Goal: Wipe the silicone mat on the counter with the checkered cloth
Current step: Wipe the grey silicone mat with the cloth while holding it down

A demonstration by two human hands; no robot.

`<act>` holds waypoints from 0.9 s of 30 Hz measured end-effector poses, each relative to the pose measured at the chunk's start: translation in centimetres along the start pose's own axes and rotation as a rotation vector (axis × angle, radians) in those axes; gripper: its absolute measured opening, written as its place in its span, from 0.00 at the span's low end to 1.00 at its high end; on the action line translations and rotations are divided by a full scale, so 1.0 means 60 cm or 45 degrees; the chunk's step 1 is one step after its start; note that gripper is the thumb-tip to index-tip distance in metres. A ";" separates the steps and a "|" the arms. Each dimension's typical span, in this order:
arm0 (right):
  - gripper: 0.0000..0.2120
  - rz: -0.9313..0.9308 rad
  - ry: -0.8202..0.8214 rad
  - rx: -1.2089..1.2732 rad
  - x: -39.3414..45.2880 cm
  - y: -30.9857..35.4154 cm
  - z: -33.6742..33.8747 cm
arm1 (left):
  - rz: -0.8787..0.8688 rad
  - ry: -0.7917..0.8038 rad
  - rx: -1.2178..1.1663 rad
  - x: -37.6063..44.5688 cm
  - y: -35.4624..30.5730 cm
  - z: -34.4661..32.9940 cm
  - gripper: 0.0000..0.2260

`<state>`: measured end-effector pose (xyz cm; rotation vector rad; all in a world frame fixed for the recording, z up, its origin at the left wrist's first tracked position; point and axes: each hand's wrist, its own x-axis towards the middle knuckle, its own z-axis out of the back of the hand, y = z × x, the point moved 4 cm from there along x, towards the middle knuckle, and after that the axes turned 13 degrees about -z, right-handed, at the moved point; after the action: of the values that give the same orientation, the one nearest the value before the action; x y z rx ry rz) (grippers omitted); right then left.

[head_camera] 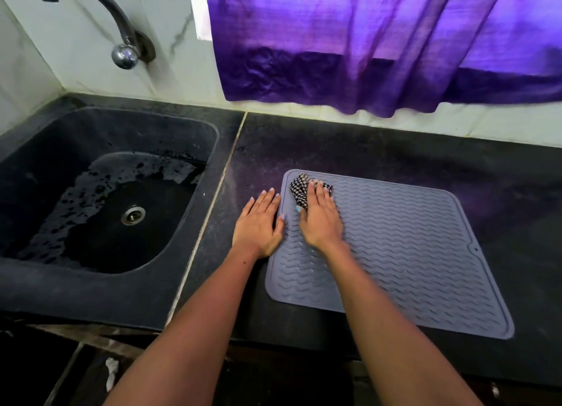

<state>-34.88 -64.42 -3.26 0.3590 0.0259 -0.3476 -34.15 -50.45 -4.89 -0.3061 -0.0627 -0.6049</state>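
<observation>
- The checkered cloth point(299, 189) lies bunched at the far left corner of the silicone mat point(404, 247), half hidden under the right hand point(319, 220), whose straight fingers press it.
- The left hand point(258, 223) lies flat, fingers spread, at the mat's left edge.
- The sink point(36, 284) holds shallow water.

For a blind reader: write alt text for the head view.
A right hand presses a checkered cloth flat on a grey silicone mat; the left hand steadies the mat's edge. A wet black sink lies left.
</observation>
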 end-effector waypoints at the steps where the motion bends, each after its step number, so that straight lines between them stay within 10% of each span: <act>1: 0.29 0.014 0.010 0.008 0.002 -0.002 0.002 | 0.000 -0.010 0.003 0.000 -0.001 0.000 0.34; 4: 0.27 -0.013 0.135 0.241 0.009 -0.005 0.022 | -0.010 -0.015 0.001 -0.001 -0.002 0.001 0.37; 9: 0.17 -0.575 0.282 1.741 0.044 -0.050 0.095 | -0.009 -0.008 -0.011 0.000 -0.001 0.002 0.37; 13: 0.23 -0.544 -0.272 0.953 0.046 -0.105 0.145 | -0.010 -0.014 -0.024 0.000 0.000 0.002 0.37; 19: 0.31 -0.254 -0.074 -0.115 0.020 -0.107 0.049 | -0.009 -0.022 0.001 -0.001 0.000 0.004 0.37; 24: 0.28 -0.162 0.113 -0.001 0.029 -0.129 0.069 | -0.004 -0.023 0.023 -0.001 -0.001 0.000 0.36; 27: 0.22 -0.348 0.257 0.793 0.046 -0.147 0.105 | 0.002 -0.031 0.032 -0.002 0.001 0.001 0.36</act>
<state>-35.48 -75.27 -0.61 1.0124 0.1676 -0.5887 -34.23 -50.31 -4.86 -0.2891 -0.0931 -0.5989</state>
